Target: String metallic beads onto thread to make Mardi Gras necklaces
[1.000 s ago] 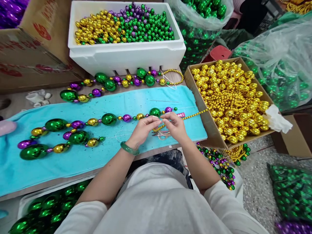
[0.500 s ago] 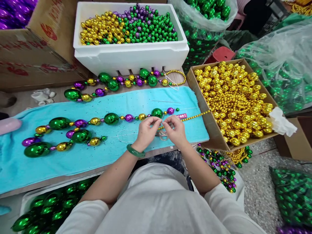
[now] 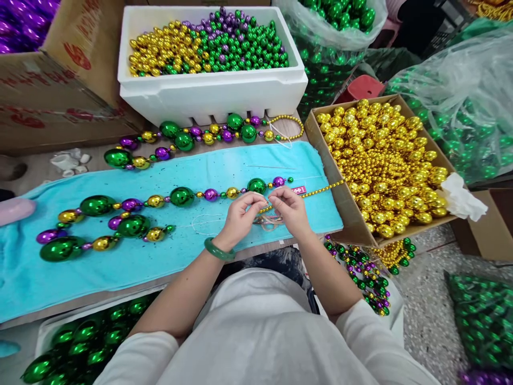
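Note:
Close together above the blue towel, my left hand and my right hand each hold thumb and finger in a pinch. What sits between the fingertips is too small to make out. A strand of small gold beads runs past my right hand toward the box of gold beads. Beneath the hands lies a tangle of pale cord. Just beyond my fingers stretches a strung bead garland of green, purple and gold beads, its strand doubling back at the left. A red-and-white label lies near my right hand.
Behind the towel stand a white foam box of small beads and a second garland. On the right is a cardboard box of gold beads. Green beads fill a tray at lower left. A cardboard carton stands at upper left.
My fingertips have come slightly farther apart, with the pinches kept. The whole view has shifted a little; the garlands and boxes have stayed in place.

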`<act>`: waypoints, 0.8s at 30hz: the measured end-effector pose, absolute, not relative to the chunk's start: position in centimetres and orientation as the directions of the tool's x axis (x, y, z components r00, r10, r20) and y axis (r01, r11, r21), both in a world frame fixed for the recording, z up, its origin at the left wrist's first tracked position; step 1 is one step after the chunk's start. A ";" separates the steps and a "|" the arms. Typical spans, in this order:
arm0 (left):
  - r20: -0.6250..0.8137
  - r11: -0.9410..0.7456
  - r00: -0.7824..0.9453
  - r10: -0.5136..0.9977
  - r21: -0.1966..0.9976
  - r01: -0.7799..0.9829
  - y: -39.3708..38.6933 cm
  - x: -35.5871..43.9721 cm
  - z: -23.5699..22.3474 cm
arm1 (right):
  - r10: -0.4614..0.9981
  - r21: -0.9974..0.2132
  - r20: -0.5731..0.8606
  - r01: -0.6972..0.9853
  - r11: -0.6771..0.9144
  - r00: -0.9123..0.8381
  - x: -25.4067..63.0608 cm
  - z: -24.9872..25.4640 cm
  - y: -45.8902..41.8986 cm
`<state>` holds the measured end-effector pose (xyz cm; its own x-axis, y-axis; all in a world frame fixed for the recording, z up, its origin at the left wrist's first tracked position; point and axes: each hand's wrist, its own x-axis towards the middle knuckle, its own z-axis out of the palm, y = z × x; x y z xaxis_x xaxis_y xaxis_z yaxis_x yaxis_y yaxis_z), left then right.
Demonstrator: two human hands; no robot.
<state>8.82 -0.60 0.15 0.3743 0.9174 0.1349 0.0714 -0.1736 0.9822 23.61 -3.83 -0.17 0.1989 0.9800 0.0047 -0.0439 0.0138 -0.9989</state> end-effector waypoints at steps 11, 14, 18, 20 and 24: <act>0.293 -0.319 0.137 0.946 0.915 0.246 -1.0 9.4 -0.2 | 0.958 -0.961 -0.200 -0.230 -0.151 0.208 21.6 -1.6 -3.8; 0.258 -0.278 0.121 0.959 0.938 0.209 -0.9 9.5 -0.3 | 0.962 -0.984 -0.148 -0.128 -0.121 0.231 21.6 -1.8 -3.8; 0.199 -0.216 0.106 0.974 0.961 0.175 -0.8 9.5 -0.5 | 0.892 -0.928 0.278 0.341 0.153 0.357 21.7 -1.6 -4.5; 0.196 -0.210 0.095 0.976 0.962 0.175 -0.8 9.5 -0.6 | 0.839 -0.803 0.461 0.539 0.255 0.289 21.7 -1.5 -4.9; 0.185 -0.196 0.086 0.979 0.967 0.162 -0.9 9.7 -0.7 | 0.829 -0.624 0.543 0.725 0.293 0.133 21.6 -1.8 -5.0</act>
